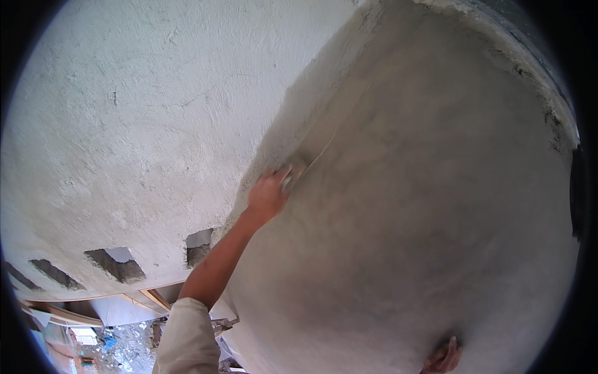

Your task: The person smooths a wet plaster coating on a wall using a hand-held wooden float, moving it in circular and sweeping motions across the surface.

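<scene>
My left hand (269, 194) is raised and closed around a small flat tool that looks like a trowel (291, 177), blurred by motion. The tool lies against the grey plastered wall (405, 187), close to the corner where it meets a whitish wall (156, 124). A thin raised line of plaster runs up and to the right from the tool. Low on the right, my right hand (443, 356) rests against the grey plaster, its fingers loosely apart with nothing seen in them; its lower part is cut off by the frame's edge.
Rectangular openings (118, 265) pierce the whitish wall low on the left. Below them are wooden boards (156, 300) and a floor strewn with rubble (134, 346). A rough plaster edge (529, 75) curves along the upper right.
</scene>
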Demonstrator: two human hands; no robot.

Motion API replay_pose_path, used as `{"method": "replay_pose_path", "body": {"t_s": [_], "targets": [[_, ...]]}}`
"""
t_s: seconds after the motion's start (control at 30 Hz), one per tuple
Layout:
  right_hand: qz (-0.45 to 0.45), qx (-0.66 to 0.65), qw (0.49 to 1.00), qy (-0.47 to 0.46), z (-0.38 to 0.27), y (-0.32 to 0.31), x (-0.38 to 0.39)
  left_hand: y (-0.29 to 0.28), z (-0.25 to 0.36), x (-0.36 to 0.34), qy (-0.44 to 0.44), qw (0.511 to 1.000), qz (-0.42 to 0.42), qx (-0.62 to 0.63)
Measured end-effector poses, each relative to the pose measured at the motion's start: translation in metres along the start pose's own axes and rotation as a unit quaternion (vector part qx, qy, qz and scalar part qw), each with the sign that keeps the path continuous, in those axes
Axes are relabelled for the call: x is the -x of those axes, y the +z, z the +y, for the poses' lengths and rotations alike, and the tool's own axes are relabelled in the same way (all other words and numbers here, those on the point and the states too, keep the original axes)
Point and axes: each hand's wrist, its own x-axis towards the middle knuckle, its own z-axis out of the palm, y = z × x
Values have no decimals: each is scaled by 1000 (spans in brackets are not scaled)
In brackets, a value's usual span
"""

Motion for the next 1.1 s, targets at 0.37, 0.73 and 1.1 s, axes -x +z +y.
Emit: {"method": "replay_pose_path", "body": {"t_s": [0.37,0.73,1.1], "targets": [[5,-26,999,22,-5,0,-5,-89,163,-165,122,990,75,-15],[4,2,999,32,-22,3,-27,-18,53,-80,92,993,51,-60],[10,78,997,-17,-23,13,-25,53,-60,9,-23,1000,12,12]]}}
